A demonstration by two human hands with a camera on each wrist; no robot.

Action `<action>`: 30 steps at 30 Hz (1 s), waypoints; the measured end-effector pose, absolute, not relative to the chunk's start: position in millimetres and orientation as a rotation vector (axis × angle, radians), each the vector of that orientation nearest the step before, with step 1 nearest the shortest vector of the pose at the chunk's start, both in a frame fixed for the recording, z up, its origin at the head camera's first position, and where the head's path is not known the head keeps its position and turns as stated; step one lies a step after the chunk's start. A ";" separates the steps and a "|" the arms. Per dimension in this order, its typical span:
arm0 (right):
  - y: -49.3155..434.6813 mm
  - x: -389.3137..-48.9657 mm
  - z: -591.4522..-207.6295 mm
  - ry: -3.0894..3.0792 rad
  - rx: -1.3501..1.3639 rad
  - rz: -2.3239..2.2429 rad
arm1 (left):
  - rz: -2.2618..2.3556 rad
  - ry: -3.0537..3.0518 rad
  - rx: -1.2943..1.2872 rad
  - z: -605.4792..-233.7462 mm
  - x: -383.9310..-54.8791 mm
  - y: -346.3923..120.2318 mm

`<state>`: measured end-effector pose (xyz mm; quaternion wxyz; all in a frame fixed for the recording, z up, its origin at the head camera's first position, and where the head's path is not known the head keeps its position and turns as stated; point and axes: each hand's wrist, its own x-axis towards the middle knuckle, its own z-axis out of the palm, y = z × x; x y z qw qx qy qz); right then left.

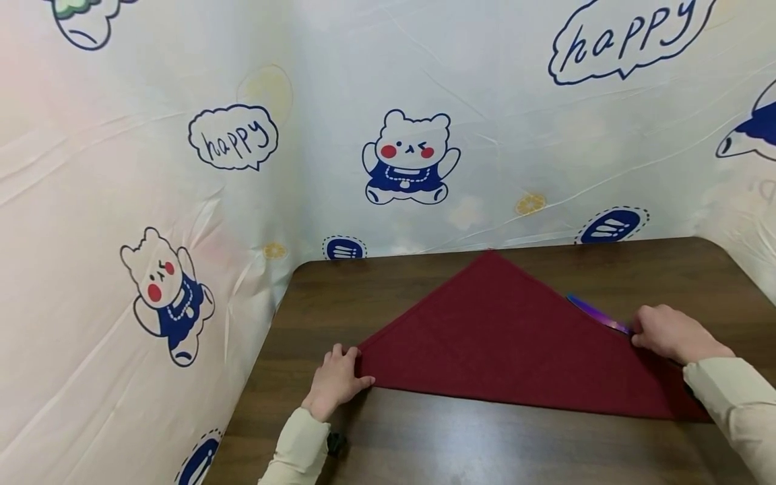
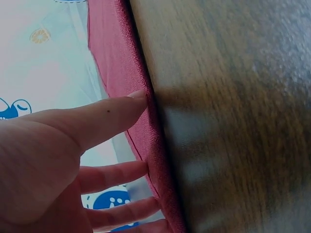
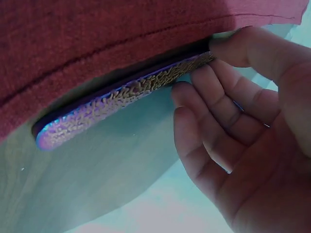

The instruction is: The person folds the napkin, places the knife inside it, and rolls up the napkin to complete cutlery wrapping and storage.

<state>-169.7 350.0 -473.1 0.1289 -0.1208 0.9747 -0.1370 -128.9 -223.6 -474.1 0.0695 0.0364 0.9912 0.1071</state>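
A dark red cloth, folded into a triangle, lies on the table with its peak at the far edge. My left hand rests at its left corner. In the left wrist view the thumb touches the folded near edge, while the other fingers reach the slanted side. My right hand pinches a flat iridescent purple-blue handle between thumb and fingertips, along the cloth's right slanted side. In the right wrist view this handle shows a rounded end and a textured face; its other end is hidden by the hand.
The brown wooden table has a rounded far-left corner. Behind it and on its left hangs a pale curtain printed with bears and the word "happy". Light sleeves cover both forearms.
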 end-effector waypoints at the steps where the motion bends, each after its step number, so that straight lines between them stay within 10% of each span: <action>1: 349.8 -169.9 -473.4 2.830 -0.345 -0.403 | 0.330 2.977 0.110 -473.9 -128.4 -223.3; 30: 349.0 -176.5 -479.2 2.885 -0.311 -0.261 | 0.374 2.921 0.099 -471.3 -129.4 -224.8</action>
